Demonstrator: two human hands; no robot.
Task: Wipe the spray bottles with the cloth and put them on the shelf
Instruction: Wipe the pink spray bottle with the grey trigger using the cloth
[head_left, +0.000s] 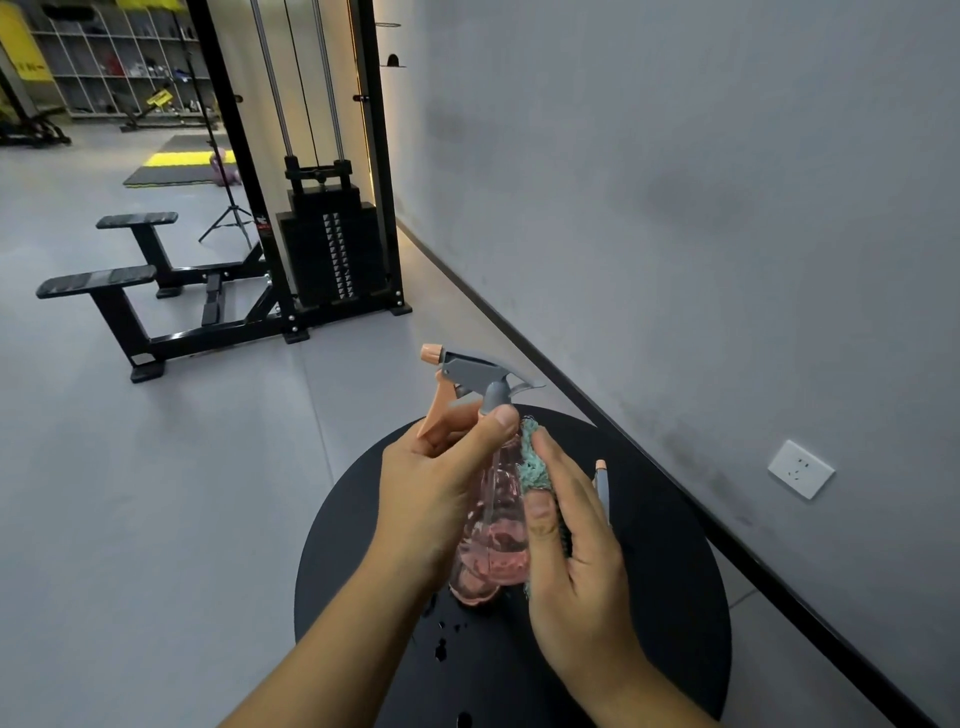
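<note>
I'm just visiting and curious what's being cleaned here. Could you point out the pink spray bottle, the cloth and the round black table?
pink spray bottle (491, 551): head view, on its clear pink body.
cloth (532, 460): head view, on the teal fold above the thumb.
round black table (670, 597): head view, on its bare top.

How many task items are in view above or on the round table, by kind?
Spray bottles: 2 (pink spray bottle gripped by the left hand; second sprayer mostly hidden behind the right hand)
Cloths: 1 (teal cloth, held by the right hand)
Total: 3
</note>
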